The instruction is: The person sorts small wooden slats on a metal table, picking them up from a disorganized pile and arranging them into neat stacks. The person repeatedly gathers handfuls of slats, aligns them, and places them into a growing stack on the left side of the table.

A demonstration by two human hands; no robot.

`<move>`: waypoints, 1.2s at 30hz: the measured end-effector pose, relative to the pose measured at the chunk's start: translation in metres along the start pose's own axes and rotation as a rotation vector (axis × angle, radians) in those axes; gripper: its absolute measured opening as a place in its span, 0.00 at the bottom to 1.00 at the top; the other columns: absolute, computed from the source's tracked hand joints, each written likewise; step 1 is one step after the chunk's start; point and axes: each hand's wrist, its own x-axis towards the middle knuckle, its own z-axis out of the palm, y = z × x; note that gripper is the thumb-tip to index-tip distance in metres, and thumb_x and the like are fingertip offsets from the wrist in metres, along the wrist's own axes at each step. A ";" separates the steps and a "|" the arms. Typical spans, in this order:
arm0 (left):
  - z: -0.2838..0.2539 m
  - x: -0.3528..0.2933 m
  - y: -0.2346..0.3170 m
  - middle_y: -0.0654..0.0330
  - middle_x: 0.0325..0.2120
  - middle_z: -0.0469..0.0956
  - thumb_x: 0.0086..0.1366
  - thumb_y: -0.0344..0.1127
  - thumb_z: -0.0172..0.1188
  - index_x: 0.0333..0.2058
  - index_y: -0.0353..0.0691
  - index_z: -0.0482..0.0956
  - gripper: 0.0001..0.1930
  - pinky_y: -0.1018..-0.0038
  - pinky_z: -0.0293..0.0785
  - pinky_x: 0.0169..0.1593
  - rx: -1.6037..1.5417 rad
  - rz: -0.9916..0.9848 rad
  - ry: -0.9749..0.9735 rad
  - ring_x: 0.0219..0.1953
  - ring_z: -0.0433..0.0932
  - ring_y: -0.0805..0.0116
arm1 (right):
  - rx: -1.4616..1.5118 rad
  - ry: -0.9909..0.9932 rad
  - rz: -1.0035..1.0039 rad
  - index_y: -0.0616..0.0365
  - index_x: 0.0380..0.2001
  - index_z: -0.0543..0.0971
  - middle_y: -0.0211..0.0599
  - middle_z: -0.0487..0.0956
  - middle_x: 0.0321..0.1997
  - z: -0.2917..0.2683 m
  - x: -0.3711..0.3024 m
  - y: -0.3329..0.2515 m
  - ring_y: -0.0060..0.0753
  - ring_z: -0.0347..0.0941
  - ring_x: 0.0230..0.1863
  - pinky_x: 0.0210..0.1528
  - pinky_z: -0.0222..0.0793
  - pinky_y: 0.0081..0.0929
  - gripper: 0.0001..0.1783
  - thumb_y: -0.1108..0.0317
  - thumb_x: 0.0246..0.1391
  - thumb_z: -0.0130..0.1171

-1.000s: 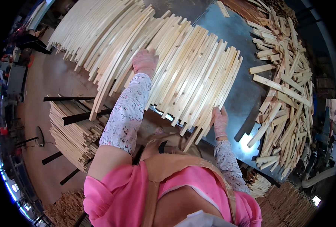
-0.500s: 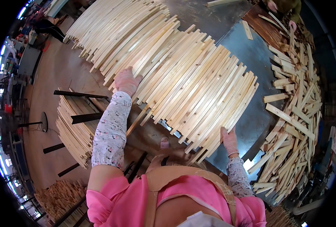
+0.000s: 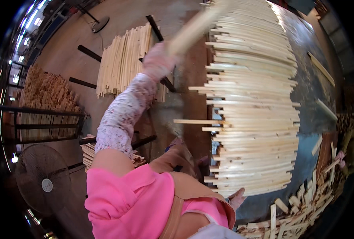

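My left hand [image 3: 159, 61] is closed round a pale wooden strip [image 3: 197, 30], which slants up over the floor toward the table. Both hand and strip are smeared by motion. A long row of wooden strips [image 3: 256, 135] lies side by side on the metal table [image 3: 308, 131]. One strip [image 3: 197, 121] juts out of the row's left side. At the row's near end, my right hand [image 3: 236, 198] lies against the last strip, fingers stretched; part of it is hidden behind my apron.
Stacked strips [image 3: 123, 59] rest on a rack with dark metal bars [image 3: 90, 82] to the left. A standing fan [image 3: 46, 184] is at lower left, near a large wood pile [image 3: 45, 91]. Loose offcuts [image 3: 292, 213] heap at lower right, where another person's hand [image 3: 340, 158] works.
My view has turned left, toward the rack. My left hand has left the row and now holds a strip out over the floor. My right hand stays at the row's near end.
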 end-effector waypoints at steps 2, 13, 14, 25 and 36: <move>-0.025 0.017 -0.090 0.44 0.51 0.84 0.62 0.64 0.66 0.51 0.39 0.83 0.33 0.53 0.78 0.59 -0.054 -0.192 0.197 0.54 0.83 0.43 | -0.037 0.056 0.001 0.72 0.76 0.59 0.61 0.72 0.70 0.000 0.012 0.017 0.48 0.73 0.63 0.66 0.71 0.42 0.48 0.43 0.71 0.60; 0.116 0.117 -0.327 0.38 0.57 0.82 0.63 0.66 0.65 0.59 0.31 0.80 0.41 0.52 0.76 0.61 0.237 -0.614 -0.054 0.60 0.82 0.43 | -0.046 -0.122 -0.066 0.65 0.68 0.73 0.52 0.81 0.65 -0.002 0.002 0.003 0.44 0.79 0.63 0.67 0.76 0.43 0.28 0.54 0.82 0.40; 0.122 0.109 -0.350 0.37 0.55 0.82 0.62 0.63 0.66 0.57 0.31 0.81 0.39 0.52 0.77 0.60 0.251 -0.564 -0.096 0.59 0.82 0.42 | -0.427 -0.048 -0.254 0.68 0.64 0.76 0.47 0.86 0.57 0.005 0.001 -0.012 0.44 0.83 0.56 0.62 0.79 0.42 0.28 0.53 0.82 0.41; 0.105 0.062 -0.285 0.33 0.58 0.78 0.69 0.46 0.61 0.61 0.32 0.76 0.29 0.49 0.72 0.67 0.301 -0.539 -0.120 0.64 0.76 0.36 | 0.284 0.201 -0.242 0.73 0.69 0.69 0.55 0.80 0.63 0.009 0.011 0.024 0.44 0.77 0.64 0.68 0.71 0.39 0.35 0.54 0.72 0.59; 0.070 -0.021 -0.254 0.42 0.61 0.76 0.73 0.50 0.62 0.72 0.34 0.65 0.37 0.60 0.72 0.68 0.407 -0.221 0.282 0.64 0.76 0.46 | -0.097 0.064 -0.326 0.71 0.56 0.81 0.52 0.86 0.55 0.009 0.020 -0.019 0.45 0.82 0.55 0.62 0.74 0.40 0.27 0.54 0.69 0.63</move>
